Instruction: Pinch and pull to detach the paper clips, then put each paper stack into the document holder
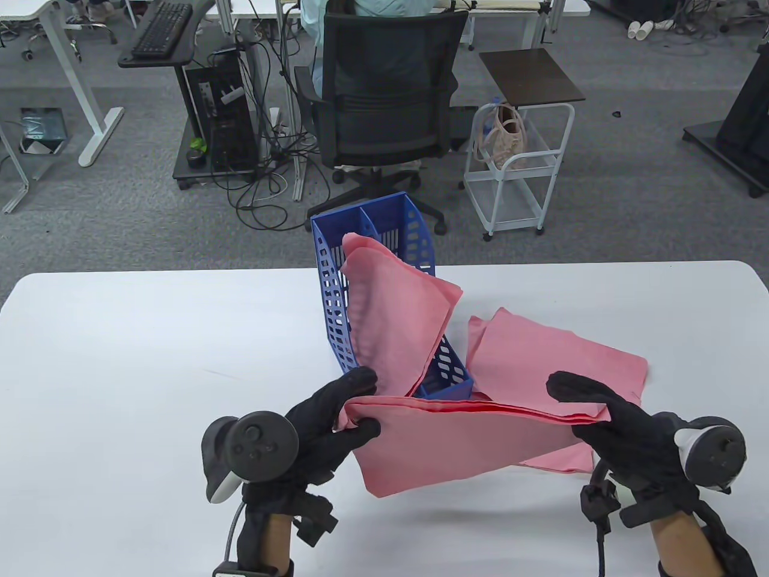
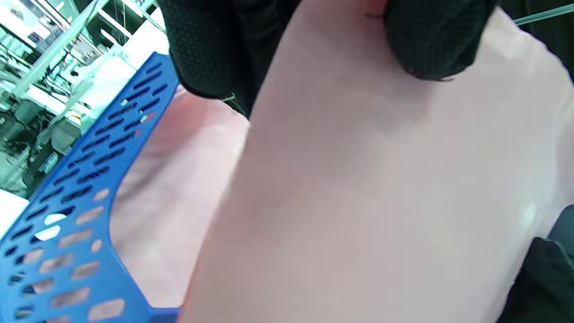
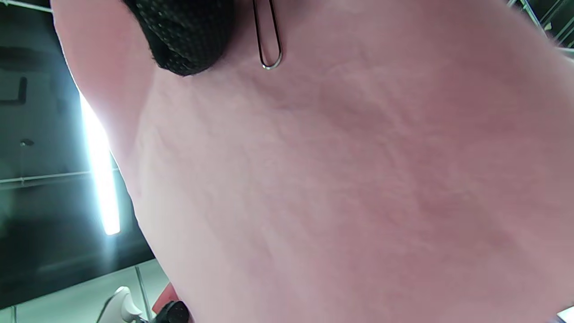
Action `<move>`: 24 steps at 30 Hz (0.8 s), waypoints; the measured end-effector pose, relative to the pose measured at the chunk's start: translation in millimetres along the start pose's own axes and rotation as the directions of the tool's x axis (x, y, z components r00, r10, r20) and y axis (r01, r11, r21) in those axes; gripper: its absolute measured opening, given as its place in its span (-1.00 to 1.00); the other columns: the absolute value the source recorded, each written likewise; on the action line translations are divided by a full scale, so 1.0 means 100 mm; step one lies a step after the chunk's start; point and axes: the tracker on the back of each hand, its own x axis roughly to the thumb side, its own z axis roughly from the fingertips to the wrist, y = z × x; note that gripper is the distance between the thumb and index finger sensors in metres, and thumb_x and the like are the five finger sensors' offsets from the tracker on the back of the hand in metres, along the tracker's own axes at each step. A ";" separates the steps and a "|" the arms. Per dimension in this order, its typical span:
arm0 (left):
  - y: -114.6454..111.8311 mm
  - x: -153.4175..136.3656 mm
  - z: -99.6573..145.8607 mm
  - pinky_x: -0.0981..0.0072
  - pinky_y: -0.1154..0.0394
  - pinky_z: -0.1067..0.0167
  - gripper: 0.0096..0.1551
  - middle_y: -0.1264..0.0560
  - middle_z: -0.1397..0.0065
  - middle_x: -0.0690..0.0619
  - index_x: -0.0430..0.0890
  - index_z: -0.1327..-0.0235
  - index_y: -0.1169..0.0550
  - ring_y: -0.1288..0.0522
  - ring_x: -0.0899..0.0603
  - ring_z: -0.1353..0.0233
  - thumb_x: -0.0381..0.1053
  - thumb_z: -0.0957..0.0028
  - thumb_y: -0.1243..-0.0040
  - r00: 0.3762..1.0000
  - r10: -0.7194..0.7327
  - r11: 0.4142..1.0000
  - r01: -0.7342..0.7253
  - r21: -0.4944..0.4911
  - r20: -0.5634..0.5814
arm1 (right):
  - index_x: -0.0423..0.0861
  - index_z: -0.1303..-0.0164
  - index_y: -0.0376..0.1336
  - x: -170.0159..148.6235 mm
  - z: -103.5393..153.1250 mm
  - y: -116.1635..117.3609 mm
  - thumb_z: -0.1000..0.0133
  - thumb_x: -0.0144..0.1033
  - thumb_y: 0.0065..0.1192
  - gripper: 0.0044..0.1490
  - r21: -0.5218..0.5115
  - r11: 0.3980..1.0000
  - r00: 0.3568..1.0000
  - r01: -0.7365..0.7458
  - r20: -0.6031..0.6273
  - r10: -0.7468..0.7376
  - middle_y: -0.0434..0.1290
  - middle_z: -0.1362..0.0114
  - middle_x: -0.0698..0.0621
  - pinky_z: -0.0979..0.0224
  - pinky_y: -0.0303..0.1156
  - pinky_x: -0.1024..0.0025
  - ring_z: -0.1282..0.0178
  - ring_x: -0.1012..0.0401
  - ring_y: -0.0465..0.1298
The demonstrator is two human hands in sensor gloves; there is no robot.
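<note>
A pink paper stack point(image 1: 474, 442) is held up off the table between both hands, its top edge level in front of the blue document holder point(image 1: 333, 300). My left hand point(image 1: 354, 406) pinches the stack's left corner, thumb in front and fingers behind. My right hand point(image 1: 592, 406) grips the right end. In the right wrist view a metal paper clip point(image 3: 268, 40) sits on the pink stack point(image 3: 341, 179) beside my fingertip point(image 3: 186, 31). The left wrist view shows the stack point(image 2: 381, 202) and the blue holder point(image 2: 80, 215). Another pink stack point(image 1: 390, 312) stands in the holder.
More pink paper point(image 1: 559, 354) lies flat on the white table point(image 1: 120, 372) behind the held stack, right of the holder. Beyond the table's far edge stand an office chair point(image 1: 384, 102) with a seated person and a white trolley point(image 1: 516, 168).
</note>
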 end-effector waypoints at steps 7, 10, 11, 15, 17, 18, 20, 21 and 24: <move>-0.05 0.08 -0.01 -0.26 -0.36 -0.51 0.07 -0.31 -0.72 -0.17 -0.08 -0.78 -0.14 -0.42 -0.33 -0.63 0.33 -0.05 -0.14 0.994 -0.109 0.994 0.108 -0.029 -0.003 | 0.04 -0.27 0.29 0.07 0.00 0.04 -0.26 -0.16 0.05 -0.60 -0.018 0.994 0.994 -0.108 0.000 0.108 0.48 -0.44 -0.13 -0.07 0.58 0.48 0.00 0.20 0.68; -0.08 0.12 -0.02 -0.31 -0.31 -0.53 0.13 -0.25 -0.75 -0.20 -0.08 -0.80 -0.10 -0.36 -0.36 -0.67 0.36 -0.01 -0.15 0.992 -0.128 0.987 0.128 -0.099 0.012 | 0.03 -0.27 0.29 0.12 0.01 0.05 -0.25 -0.17 0.05 -0.60 -0.023 0.988 0.988 -0.155 0.010 0.155 0.49 -0.42 -0.13 0.01 0.57 0.53 0.08 0.23 0.68; -0.08 0.12 -0.02 -0.33 -0.29 -0.54 0.16 -0.23 -0.76 -0.20 -0.08 -0.81 -0.09 -0.35 -0.36 -0.68 0.37 0.01 -0.15 0.991 -0.130 0.985 0.131 -0.109 0.018 | 0.03 -0.27 0.29 0.13 0.01 0.05 -0.25 -0.17 0.05 -0.60 -0.029 0.985 0.985 -0.171 0.011 0.171 0.49 -0.42 -0.13 0.03 0.57 0.55 0.11 0.24 0.68; -0.05 0.14 0.00 -0.37 -0.27 -0.54 0.21 -0.20 -0.78 -0.21 -0.07 -0.82 -0.08 -0.31 -0.38 -0.71 0.40 0.06 -0.18 0.993 -0.102 0.988 0.107 -0.114 0.051 | 0.02 -0.26 0.31 0.19 0.00 0.10 -0.24 -0.19 0.08 -0.60 -0.004 0.973 0.973 -0.230 0.028 0.230 0.50 -0.40 -0.15 0.09 0.56 0.56 0.18 0.24 0.68; -0.04 0.17 0.01 -0.38 -0.27 -0.54 0.23 -0.20 -0.79 -0.21 -0.06 -0.82 -0.08 -0.31 -0.38 -0.72 0.41 0.08 -0.19 0.992 -0.109 0.986 0.116 -0.121 0.065 | 0.03 -0.26 0.30 0.24 0.00 0.18 -0.24 -0.19 0.08 -0.60 0.025 0.944 0.943 -0.330 0.048 0.328 0.50 -0.40 -0.14 0.10 0.56 0.58 0.19 0.26 0.67; -0.04 0.18 0.02 -0.38 -0.26 -0.55 0.24 -0.19 -0.80 -0.20 -0.06 -0.82 -0.08 -0.30 -0.37 -0.72 0.41 0.09 -0.18 0.991 -0.116 0.985 0.124 -0.122 0.069 | 0.03 -0.25 0.31 0.26 0.00 0.21 -0.24 -0.19 0.08 -0.60 0.034 0.936 0.936 -0.350 0.066 0.347 0.51 -0.39 -0.14 0.11 0.56 0.57 0.20 0.26 0.68; -0.10 0.25 0.00 -0.38 -0.27 -0.55 0.25 -0.19 -0.80 -0.21 -0.06 -0.82 -0.08 -0.30 -0.37 -0.73 0.43 0.10 -0.17 0.985 -0.141 0.979 0.153 -0.131 0.094 | 0.03 -0.25 0.31 0.31 0.00 0.34 -0.24 -0.18 0.08 -0.60 0.082 0.918 0.920 -0.387 0.103 0.378 0.51 -0.39 -0.13 0.10 0.55 0.57 0.20 0.25 0.67; -0.15 0.28 -0.01 -0.38 -0.27 -0.55 0.27 -0.19 -0.80 -0.20 -0.06 -0.82 -0.07 -0.30 -0.37 -0.73 0.44 0.12 -0.17 0.983 -0.149 0.975 0.165 -0.151 0.108 | 0.03 -0.25 0.31 0.33 0.00 0.38 -0.24 -0.19 0.08 -0.60 0.090 0.917 0.919 -0.388 0.113 0.378 0.51 -0.39 -0.14 0.10 0.55 0.57 0.20 0.25 0.68; -0.35 0.41 -0.07 -0.38 -0.29 -0.55 0.31 -0.19 -0.80 -0.21 -0.06 -0.83 -0.06 -0.32 -0.37 -0.72 0.47 0.18 -0.16 0.970 -0.178 0.939 0.218 -0.266 0.165 | 0.03 -0.25 0.31 0.38 0.01 0.53 -0.24 -0.19 0.08 -0.60 0.126 0.905 0.909 -0.407 0.148 0.389 0.50 -0.40 -0.14 0.10 0.56 0.56 0.19 0.24 0.68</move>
